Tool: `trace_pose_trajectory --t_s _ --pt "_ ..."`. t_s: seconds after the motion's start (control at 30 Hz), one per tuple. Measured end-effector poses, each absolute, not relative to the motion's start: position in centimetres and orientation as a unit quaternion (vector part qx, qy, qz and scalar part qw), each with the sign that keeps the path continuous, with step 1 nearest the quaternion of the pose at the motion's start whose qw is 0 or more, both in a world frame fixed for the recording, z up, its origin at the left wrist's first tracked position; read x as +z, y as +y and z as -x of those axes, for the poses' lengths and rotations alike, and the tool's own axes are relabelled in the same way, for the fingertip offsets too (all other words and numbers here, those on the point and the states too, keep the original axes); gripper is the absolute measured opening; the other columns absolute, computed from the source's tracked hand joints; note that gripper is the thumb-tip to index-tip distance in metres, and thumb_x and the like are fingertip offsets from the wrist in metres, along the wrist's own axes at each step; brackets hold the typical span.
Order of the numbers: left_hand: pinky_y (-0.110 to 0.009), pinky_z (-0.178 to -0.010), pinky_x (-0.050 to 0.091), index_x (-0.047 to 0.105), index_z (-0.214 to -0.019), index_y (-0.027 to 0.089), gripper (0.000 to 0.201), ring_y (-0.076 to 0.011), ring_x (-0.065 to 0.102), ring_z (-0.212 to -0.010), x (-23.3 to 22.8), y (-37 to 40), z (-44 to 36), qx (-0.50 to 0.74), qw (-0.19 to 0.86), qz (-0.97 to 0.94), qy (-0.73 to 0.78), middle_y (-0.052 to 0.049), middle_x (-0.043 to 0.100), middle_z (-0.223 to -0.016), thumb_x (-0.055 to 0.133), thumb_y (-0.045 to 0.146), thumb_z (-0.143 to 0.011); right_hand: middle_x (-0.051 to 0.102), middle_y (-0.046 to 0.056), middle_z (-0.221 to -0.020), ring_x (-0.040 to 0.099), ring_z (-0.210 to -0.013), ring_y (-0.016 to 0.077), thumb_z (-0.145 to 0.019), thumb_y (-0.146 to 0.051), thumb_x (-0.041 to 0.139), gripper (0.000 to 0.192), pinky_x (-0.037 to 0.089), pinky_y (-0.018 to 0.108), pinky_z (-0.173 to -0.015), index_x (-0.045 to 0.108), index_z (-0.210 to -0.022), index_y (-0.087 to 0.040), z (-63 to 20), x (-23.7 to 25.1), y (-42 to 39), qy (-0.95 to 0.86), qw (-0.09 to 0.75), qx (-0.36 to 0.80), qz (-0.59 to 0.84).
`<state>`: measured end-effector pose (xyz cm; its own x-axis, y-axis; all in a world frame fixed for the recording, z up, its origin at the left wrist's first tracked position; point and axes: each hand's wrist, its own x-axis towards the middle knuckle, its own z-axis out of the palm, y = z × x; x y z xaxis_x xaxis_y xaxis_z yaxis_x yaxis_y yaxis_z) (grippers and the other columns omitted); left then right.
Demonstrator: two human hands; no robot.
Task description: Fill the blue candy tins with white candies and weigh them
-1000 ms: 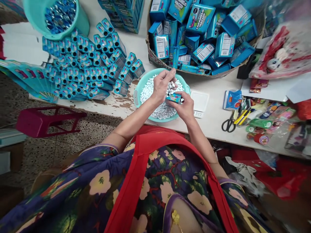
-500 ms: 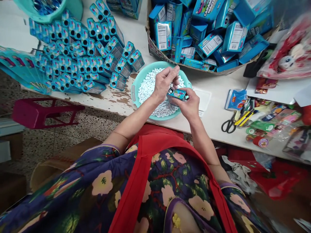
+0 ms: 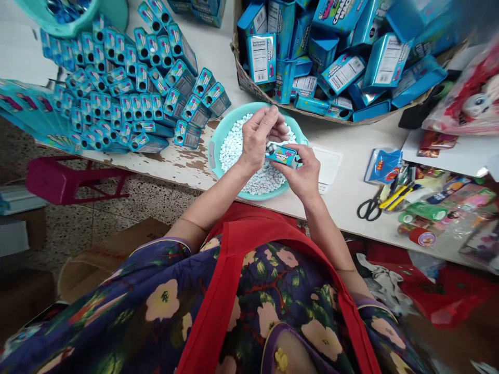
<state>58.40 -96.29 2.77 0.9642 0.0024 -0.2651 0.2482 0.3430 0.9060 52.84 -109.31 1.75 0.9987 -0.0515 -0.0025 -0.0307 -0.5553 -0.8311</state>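
A teal plastic basin full of small white candies sits below both hands. Over its right part, my right hand grips a small blue candy box printed "Caramelo Masco", its labelled end facing up. My left hand is curled, fingers bent together, just beside the left end of that box, where a dark round opening partly shows. What its fingers enclose is hidden by the back of the hand.
Many upright blue boxes crowd the table's left side. A cardboard carton of larger blue packages stands behind the basin. Scissors, a yellow cutter and bagged sweets lie at right. A magenta stool lies beside the table.
My left hand has shifted slightly left, its fingers curling a little differently above the box. My right hand still holds the box, now tilted slightly. The camera view has shifted a little.
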Motion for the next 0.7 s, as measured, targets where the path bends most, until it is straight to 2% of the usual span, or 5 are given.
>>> trace_pose_trajectory --t_s 0.27,0.4,0.5,0.6,0.7 --pt "-0.023 -0.06 0.055 0.06 -0.095 0.02 0.043 -0.0106 0.067 -0.062 1.6 -94.9 -59.5 -0.051 0.762 -0.641 0.082 -0.001 0.065 -0.073 0.037 0.055 -0.099 0.071 -0.001 -0.1 0.063 -0.098 0.0227 -0.068 -0.038 0.083 0.039 0.05 0.042 -0.09 0.069 -0.103 -0.028 -53.2 1.7 -110.0 0.033 0.51 0.002 0.859" --pt "-0.036 -0.085 0.055 0.064 -0.098 0.021 0.042 -0.0188 0.067 -0.093 -4.5 -93.3 -60.7 -0.014 0.61 -0.79 0.064 -0.006 0.069 -0.094 0.038 0.054 -0.098 0.071 0.0 -0.103 0.066 -0.096 0.021 -0.065 -0.037 0.086 0.045 0.053 0.039 -0.088 0.068 -0.106 -0.026 -52.5 1.7 -111.5 0.051 0.573 0.009 0.818" --pt "-0.043 -0.105 0.042 0.066 -0.105 0.021 0.038 -0.0256 0.055 -0.119 -7.9 -93.4 -60.0 -0.077 0.441 -0.893 -0.032 -0.011 0.065 -0.118 0.048 0.053 -0.094 0.07 0.001 -0.103 0.066 -0.096 0.0211 -0.064 -0.037 0.087 0.048 0.054 0.039 -0.087 0.068 -0.107 -0.026 -51.7 1.1 -112.5 0.067 0.587 0.01 0.807" --pt "-0.044 -0.103 0.039 0.065 -0.112 0.021 0.043 -0.0288 0.051 -0.119 -8.6 -94.5 -58.6 -0.13 0.335 -0.931 -0.067 -0.013 0.061 -0.122 0.048 0.056 -0.092 0.07 0.002 -0.102 0.066 -0.097 0.022 -0.064 -0.038 0.087 0.048 0.053 0.04 -0.088 0.068 -0.106 -0.025 -51.2 0.6 -113.0 0.075 0.574 -0.004 0.815" --pt "-0.04 -0.093 0.042 0.066 -0.098 0.021 0.035 -0.0268 0.057 -0.105 -8.4 -95.1 -57.9 -0.149 0.333 -0.93 -0.039 -0.011 0.065 -0.106 0.05 0.051 -0.092 0.07 0.002 -0.1 0.065 -0.097 0.0225 -0.065 -0.039 0.086 0.046 0.052 0.041 -0.089 0.069 -0.105 -0.025 -51.0 0.8 -113.0 0.077 0.541 -0.01 0.837"
